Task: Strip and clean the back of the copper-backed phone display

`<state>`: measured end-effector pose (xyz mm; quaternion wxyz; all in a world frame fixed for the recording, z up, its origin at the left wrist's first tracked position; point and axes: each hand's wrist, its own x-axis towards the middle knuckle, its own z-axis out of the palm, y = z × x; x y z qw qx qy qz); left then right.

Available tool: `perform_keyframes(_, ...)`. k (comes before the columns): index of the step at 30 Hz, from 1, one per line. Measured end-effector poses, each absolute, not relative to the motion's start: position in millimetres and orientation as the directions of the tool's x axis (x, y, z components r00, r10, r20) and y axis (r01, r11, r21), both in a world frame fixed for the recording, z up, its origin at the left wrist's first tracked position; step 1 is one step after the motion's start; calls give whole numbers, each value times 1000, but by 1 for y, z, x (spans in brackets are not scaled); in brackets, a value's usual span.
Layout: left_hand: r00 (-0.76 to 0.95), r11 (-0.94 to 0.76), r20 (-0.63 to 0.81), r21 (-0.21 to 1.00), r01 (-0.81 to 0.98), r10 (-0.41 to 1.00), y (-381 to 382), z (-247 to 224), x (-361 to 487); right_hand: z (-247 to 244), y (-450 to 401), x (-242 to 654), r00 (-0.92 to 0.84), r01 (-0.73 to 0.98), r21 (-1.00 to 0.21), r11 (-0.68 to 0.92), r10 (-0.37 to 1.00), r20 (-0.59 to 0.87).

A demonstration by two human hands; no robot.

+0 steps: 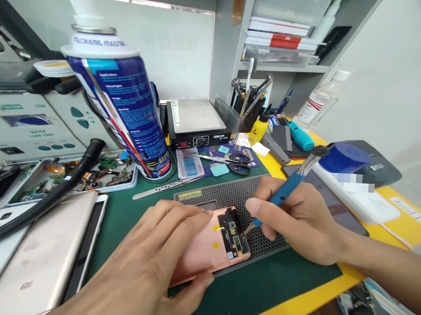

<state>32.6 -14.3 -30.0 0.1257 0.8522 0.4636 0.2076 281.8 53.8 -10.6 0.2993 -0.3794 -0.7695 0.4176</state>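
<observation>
A pink phone housing (201,255) lies on a dark honeycomb mat (265,193), its black inner part with small components at the right end. My left hand (152,253) grips the housing, fingers over its top edge and thumb at its lower edge. In my right hand (295,218) is a blue-handled brush (282,189), held like a pen. Its lower tip touches the black part near the housing's right end; dark bristles show at the upper end.
A large blue spray can (124,106) stands behind my left hand. Tweezers (166,188), scissors (227,160) and a small hot plate (198,128) are behind the mat. Phones (46,252) and a parts tray (89,186) lie left; a dark tablet-like device (335,201) lies right.
</observation>
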Motion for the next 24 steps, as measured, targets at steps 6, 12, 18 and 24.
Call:
perform_keyframes(6, 435, -410, 69, 492, 768, 898, -13, -28, 32, -9, 51, 277, -717, 368, -767, 526, 686, 127)
perform_keyframes(12, 428, -376, 27, 528, 761, 903, -14, -25, 32, -9, 53, 276, -727, 409, -708, 576, 674, 128)
perform_keyframes(18, 409, -378, 68, 537, 754, 910, -15, -25, 35, -4, 55, 275, -753, 427, -691, 583, 653, 86)
perform_keyframes(24, 427, -396, 74, 538, 744, 901, -15, -24, 35, -6, 53, 275, -774, 383, -748, 542, 631, 61)
